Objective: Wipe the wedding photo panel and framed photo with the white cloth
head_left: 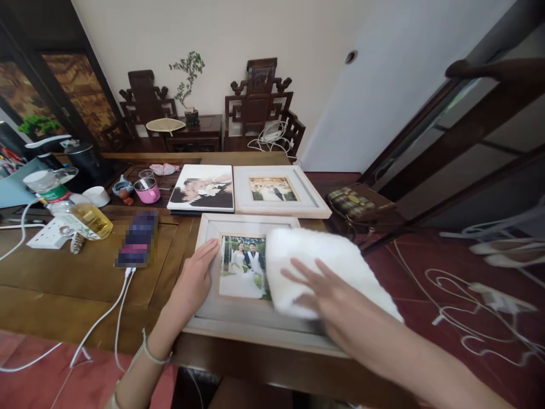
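Note:
A pale wooden picture frame [221, 326] with a photo of two people lies flat at the near edge of the wooden table [63, 284]. My left hand [195, 281] rests flat on the frame's left border, fingers stretched out. My right hand [317, 295] is blurred and lies with spread fingers on a white cloth [323, 258] that covers the right part of the frame.
Behind it lie a second framed photo [279, 192] and a photo print [203, 190]. To the left are a phone [138, 238] with white cables, a bottle of yellow liquid [74, 213], a pink cup [147, 190] and a power strip [46, 234]. Carved chairs stand at the wall; cables lie on the red floor.

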Demonstrator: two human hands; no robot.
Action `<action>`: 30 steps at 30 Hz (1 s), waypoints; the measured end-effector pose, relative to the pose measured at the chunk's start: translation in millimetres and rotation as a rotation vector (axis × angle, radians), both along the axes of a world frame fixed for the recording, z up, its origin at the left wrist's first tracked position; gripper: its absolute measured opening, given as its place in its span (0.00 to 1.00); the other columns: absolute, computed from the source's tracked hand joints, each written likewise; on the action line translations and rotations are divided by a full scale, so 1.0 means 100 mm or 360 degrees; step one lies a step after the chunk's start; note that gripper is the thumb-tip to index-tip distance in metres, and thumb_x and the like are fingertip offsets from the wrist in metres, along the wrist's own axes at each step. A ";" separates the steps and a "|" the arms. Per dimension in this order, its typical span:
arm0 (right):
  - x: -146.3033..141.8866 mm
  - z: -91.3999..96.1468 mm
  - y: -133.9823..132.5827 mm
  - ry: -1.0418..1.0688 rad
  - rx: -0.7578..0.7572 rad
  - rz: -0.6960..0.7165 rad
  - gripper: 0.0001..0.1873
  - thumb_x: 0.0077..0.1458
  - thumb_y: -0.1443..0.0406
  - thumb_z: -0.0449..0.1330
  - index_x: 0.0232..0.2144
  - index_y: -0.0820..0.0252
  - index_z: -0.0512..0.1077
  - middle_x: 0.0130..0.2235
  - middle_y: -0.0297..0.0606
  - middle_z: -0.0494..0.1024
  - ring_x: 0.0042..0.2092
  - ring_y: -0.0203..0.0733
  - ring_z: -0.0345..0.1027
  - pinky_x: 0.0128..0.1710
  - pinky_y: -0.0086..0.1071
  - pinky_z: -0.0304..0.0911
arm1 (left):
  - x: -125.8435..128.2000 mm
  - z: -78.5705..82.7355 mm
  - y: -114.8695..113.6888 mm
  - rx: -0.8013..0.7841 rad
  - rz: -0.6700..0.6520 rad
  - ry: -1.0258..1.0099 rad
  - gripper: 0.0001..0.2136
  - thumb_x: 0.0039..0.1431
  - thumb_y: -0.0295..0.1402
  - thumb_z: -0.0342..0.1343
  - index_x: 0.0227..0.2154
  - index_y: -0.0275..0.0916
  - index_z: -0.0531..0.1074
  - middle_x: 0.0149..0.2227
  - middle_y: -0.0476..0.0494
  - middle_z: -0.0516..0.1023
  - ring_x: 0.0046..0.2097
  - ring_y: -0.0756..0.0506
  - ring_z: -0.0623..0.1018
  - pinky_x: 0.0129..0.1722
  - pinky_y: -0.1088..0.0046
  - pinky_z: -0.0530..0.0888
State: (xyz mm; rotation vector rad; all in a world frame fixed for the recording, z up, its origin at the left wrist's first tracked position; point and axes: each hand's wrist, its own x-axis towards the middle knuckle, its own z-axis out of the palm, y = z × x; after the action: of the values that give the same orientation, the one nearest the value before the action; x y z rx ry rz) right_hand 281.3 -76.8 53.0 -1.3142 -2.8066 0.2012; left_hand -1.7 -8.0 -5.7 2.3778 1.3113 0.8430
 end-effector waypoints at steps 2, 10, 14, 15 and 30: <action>0.01 0.07 -0.28 0.0051 -0.0130 0.0133 0.30 0.38 0.79 0.51 0.42 0.53 0.76 0.61 0.41 0.63 0.63 0.60 0.49 0.58 0.64 0.50 | 0.01 0.00 0.01 0.0009 0.0001 0.0008 0.31 0.49 0.12 0.38 0.56 0.31 0.65 0.59 0.35 0.66 0.62 0.44 0.64 0.63 0.58 0.61; -0.03 0.07 0.28 -0.0020 0.0170 -0.0228 0.36 0.36 0.83 0.49 0.48 0.59 0.73 0.62 0.48 0.61 0.63 0.57 0.52 0.57 0.53 0.58 | 0.00 -0.02 -0.01 -0.0007 0.0011 0.0053 0.24 0.58 0.16 0.40 0.57 0.32 0.64 0.60 0.34 0.65 0.63 0.42 0.63 0.61 0.55 0.63; -0.09 -0.08 0.84 -0.0066 0.0399 -0.0282 0.34 0.39 0.85 0.49 0.49 0.67 0.72 0.60 0.58 0.64 0.63 0.62 0.50 0.57 0.58 0.54 | -0.01 -0.04 0.00 -0.0019 0.0013 0.0036 0.21 0.62 0.19 0.40 0.56 0.34 0.65 0.60 0.35 0.65 0.62 0.41 0.64 0.60 0.53 0.64; -0.11 -0.11 0.88 -0.0060 0.0396 -0.0248 0.33 0.40 0.85 0.49 0.49 0.67 0.72 0.59 0.57 0.64 0.63 0.62 0.49 0.58 0.59 0.52 | -0.01 -0.04 0.00 -0.0022 0.0014 0.0030 0.21 0.62 0.20 0.40 0.56 0.34 0.65 0.60 0.34 0.65 0.62 0.41 0.64 0.60 0.53 0.64; -0.07 0.04 0.01 0.0121 -0.0168 0.0147 0.32 0.38 0.84 0.50 0.41 0.54 0.76 0.60 0.43 0.65 0.62 0.51 0.55 0.60 0.52 0.52 | 0.02 0.00 -0.01 -0.0026 -0.0009 0.0121 0.22 0.64 0.21 0.39 0.58 0.35 0.62 0.61 0.36 0.64 0.63 0.42 0.62 0.61 0.56 0.62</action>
State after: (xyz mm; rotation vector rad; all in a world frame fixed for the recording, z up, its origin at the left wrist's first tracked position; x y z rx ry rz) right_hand 274.5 -76.0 57.0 -1.1690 -2.8296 0.3985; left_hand 0.1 -8.7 -6.0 2.4210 1.3344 0.7444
